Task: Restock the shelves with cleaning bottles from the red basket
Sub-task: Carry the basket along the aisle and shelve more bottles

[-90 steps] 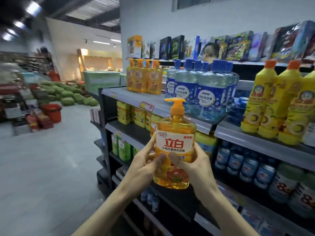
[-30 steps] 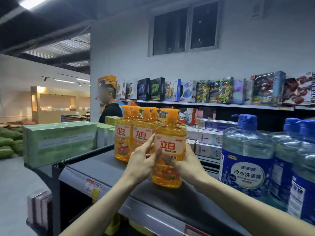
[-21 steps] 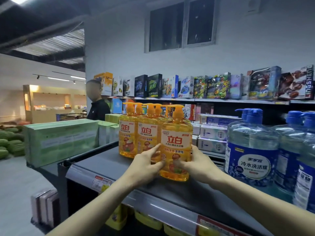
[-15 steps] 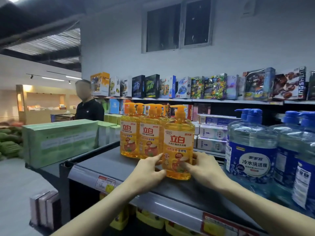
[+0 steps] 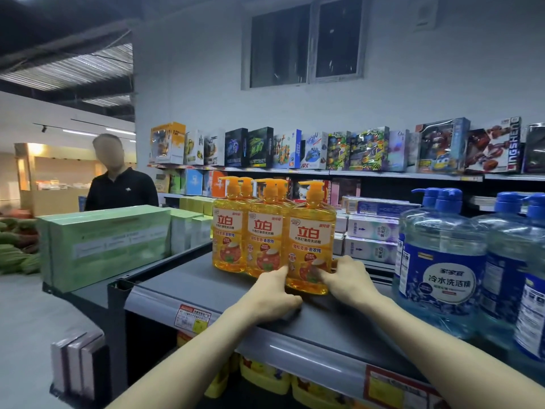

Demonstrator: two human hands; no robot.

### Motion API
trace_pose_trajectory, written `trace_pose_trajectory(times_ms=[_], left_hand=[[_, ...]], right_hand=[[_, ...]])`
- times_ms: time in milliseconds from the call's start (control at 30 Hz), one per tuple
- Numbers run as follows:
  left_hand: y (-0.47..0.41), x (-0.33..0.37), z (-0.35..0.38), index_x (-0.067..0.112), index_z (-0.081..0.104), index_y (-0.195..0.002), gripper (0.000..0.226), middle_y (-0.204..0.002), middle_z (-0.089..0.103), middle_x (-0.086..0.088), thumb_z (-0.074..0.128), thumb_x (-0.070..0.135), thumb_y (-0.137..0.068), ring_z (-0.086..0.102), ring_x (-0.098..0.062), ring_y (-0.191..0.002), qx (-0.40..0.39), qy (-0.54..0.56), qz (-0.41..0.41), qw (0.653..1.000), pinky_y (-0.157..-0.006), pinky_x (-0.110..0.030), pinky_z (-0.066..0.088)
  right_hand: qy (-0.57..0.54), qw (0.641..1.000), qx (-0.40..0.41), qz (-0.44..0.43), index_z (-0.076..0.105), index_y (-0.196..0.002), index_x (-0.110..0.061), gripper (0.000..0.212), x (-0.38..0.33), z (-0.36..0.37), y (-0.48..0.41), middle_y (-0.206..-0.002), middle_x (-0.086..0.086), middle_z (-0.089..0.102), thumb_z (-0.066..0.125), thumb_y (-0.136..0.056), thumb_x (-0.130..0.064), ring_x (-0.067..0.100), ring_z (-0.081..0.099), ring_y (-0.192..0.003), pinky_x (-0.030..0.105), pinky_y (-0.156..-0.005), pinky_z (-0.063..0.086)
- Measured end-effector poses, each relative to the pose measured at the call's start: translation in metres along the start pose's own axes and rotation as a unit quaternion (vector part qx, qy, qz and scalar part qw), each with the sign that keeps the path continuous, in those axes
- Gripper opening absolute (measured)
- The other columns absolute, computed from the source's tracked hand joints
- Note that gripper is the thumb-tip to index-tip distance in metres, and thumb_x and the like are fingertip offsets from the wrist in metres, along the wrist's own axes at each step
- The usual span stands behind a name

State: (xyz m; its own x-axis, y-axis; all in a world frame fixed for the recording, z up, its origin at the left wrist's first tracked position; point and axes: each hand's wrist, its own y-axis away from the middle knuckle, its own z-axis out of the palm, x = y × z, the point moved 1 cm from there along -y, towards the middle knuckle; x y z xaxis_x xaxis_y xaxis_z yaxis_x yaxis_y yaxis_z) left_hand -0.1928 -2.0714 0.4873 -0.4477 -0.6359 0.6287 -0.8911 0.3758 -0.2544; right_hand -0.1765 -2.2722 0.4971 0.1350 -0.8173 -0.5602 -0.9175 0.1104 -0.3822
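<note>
Far left, green produce [image 5: 16, 255] piled on the floor, blurry; next a stack of pale green boxes [image 5: 106, 243] w/ a person in a black top [image 5: 121, 190] standing behind them. Moving in, the grey shelf [image 5: 191, 284] w/ a red & yellow price tag [image 5: 193, 318] on its front lip. On it a cluster of orange bottles [image 5: 262, 237], pump tops, upright, packed touching each other, more than one row deep. Now the left hand [image 5: 272, 296]: low at the shelf, knuckles down, fingers [image 5: 290, 304] curled under, thumb tip up against the lower left edge of the front orange bottle [image 5: 311, 231]; whether it's actually got a grip, can't tell from here. That bottle stands upright on the shelf, rightmost of the orange lot, touching its neighbour, lbl facing out. Right hand [image 5: 346, 278] on the other side, thumb across the lower front of the lbl, other fingers wrapped round the bottle's right side near the base, so that's a hold. Behind, on the wall shelving, toy boxes [image 5: 354, 149] lined up along the top, pale cartons [image 5: 371, 228] stacked below. Far right, big blue bottles [image 5: 439, 261] w/ blue pump caps, same shelf, near the right hand but apart from the orange ones
</note>
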Motion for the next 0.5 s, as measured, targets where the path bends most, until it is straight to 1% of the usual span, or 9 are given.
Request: trace_pose_trajectory(times_ms=[67, 167, 233, 300, 333, 400, 433, 467, 500], left_hand=[[-0.001, -0.003, 0.002, 0.022, 0.045, -0.156, 0.074, -0.148, 0.059, 0.004, 0.072, 0.035, -0.089, 0.054, -0.017, -0.136, -0.015, -0.007, -0.003, 1.0, -0.117, -0.034, 0.043], [-0.005, -0.005, 0.003, 0.022, 0.047, -0.155, 0.071, -0.147, 0.06, 0.003, 0.071, 0.036, -0.089, 0.054, -0.019, -0.136, -0.013, 0.0, -0.013, 1.0, -0.117, -0.034, 0.043], [-0.006, -0.006, 0.003, 0.022, 0.045, -0.155, 0.071, -0.148, 0.059, 0.003, 0.071, 0.035, -0.091, 0.055, -0.019, -0.135, -0.008, 0.005, -0.017, 1.0, -0.115, -0.032, 0.043], [-0.007, -0.008, 0.004, 0.023, 0.045, -0.155, 0.071, -0.147, 0.059, 0.002, 0.071, 0.036, -0.09, 0.055, -0.02, -0.134, -0.002, 0.003, -0.014, 1.0, -0.115, -0.034, 0.044], [-0.007, -0.008, 0.004, 0.023, 0.046, -0.154, 0.072, -0.146, 0.059, 0.002, 0.071, 0.039, -0.088, 0.055, -0.02, -0.134, 0.003, -0.001, -0.012, 1.0, -0.115, -0.036, 0.045], [-0.007, -0.01, 0.007, 0.025, 0.047, -0.152, 0.074, -0.144, 0.06, 0.001, 0.07, 0.043, -0.085, 0.055, -0.021, -0.133, 0.01, -0.008, -0.008, 1.0, -0.115, -0.037, 0.045], [-0.007, -0.011, 0.008, 0.025, 0.047, -0.151, 0.073, -0.142, 0.06, 0.001, 0.07, 0.044, -0.084, 0.055, -0.021, -0.131, 0.011, -0.008, -0.006, 1.0, -0.115, -0.038, 0.046], [-0.008, -0.011, 0.009, 0.026, 0.048, -0.15, 0.072, -0.14, 0.06, 0.001, 0.069, 0.044, -0.084, 0.055, -0.021, -0.13, 0.013, -0.01, -0.003, 1.0, -0.114, -0.038, 0.046], [-0.009, -0.013, 0.011, 0.027, 0.048, -0.149, 0.07, -0.138, 0.06, 0.001, 0.068, 0.045, -0.084, 0.054, -0.021, -0.129, 0.016, -0.012, 0.001, 1.0, -0.114, -0.039, 0.046]], right_hand=[[-0.001, 1.0, 0.0, 0.011, 0.08, -0.112, -0.027, 0.036, 0.0, 0.002, -0.005, -0.112, 0.004, 0.08, 0.071, -0.094, -0.057, 0.029, 0.072, -0.105, 0.04, -0.093, 0.058], [-0.016, 1.0, 0.005, 0.02, 0.082, -0.111, -0.024, 0.036, 0.001, 0.002, -0.009, -0.109, 0.005, 0.08, 0.077, -0.091, -0.054, 0.028, 0.073, -0.104, 0.034, -0.087, 0.055], [-0.024, 1.0, 0.001, 0.01, 0.082, -0.113, -0.024, 0.033, -0.001, 0.003, -0.007, -0.112, 0.004, 0.08, 0.077, -0.093, -0.05, 0.027, 0.073, -0.107, 0.032, -0.09, 0.055], [-0.022, 1.0, -0.01, 0.003, 0.08, -0.118, -0.027, 0.033, -0.002, 0.003, -0.002, -0.116, 0.001, 0.079, 0.074, -0.095, -0.05, 0.026, 0.072, -0.111, 0.034, -0.095, 0.055], [-0.015, 1.0, -0.008, 0.004, 0.079, -0.117, -0.028, 0.032, -0.002, 0.004, 0.0, -0.116, 0.0, 0.079, 0.073, -0.095, -0.051, 0.026, 0.072, -0.11, 0.034, -0.094, 0.055], [0.019, 1.0, 0.017, 0.009, 0.078, -0.1, -0.027, 0.025, -0.001, 0.005, 0.001, -0.109, 0.003, 0.08, 0.071, -0.096, -0.051, 0.029, 0.072, -0.103, 0.036, -0.087, 0.055], [0.035, 0.999, 0.034, 0.012, 0.074, -0.09, -0.027, 0.024, 0.0, 0.006, 0.001, -0.106, 0.006, 0.08, 0.07, -0.096, -0.05, 0.031, 0.072, -0.1, 0.038, -0.084, 0.055], [0.042, 0.998, 0.049, 0.014, 0.071, -0.086, -0.027, 0.024, -0.001, 0.007, 0.001, -0.103, 0.008, 0.08, 0.071, -0.096, -0.048, 0.033, 0.072, -0.097, 0.038, -0.082, 0.056], [0.044, 0.997, 0.055, 0.013, 0.073, -0.088, -0.025, 0.024, -0.001, 0.008, 0.001, -0.103, 0.009, 0.079, 0.071, -0.096, -0.047, 0.033, 0.073, -0.096, 0.039, -0.082, 0.056]])
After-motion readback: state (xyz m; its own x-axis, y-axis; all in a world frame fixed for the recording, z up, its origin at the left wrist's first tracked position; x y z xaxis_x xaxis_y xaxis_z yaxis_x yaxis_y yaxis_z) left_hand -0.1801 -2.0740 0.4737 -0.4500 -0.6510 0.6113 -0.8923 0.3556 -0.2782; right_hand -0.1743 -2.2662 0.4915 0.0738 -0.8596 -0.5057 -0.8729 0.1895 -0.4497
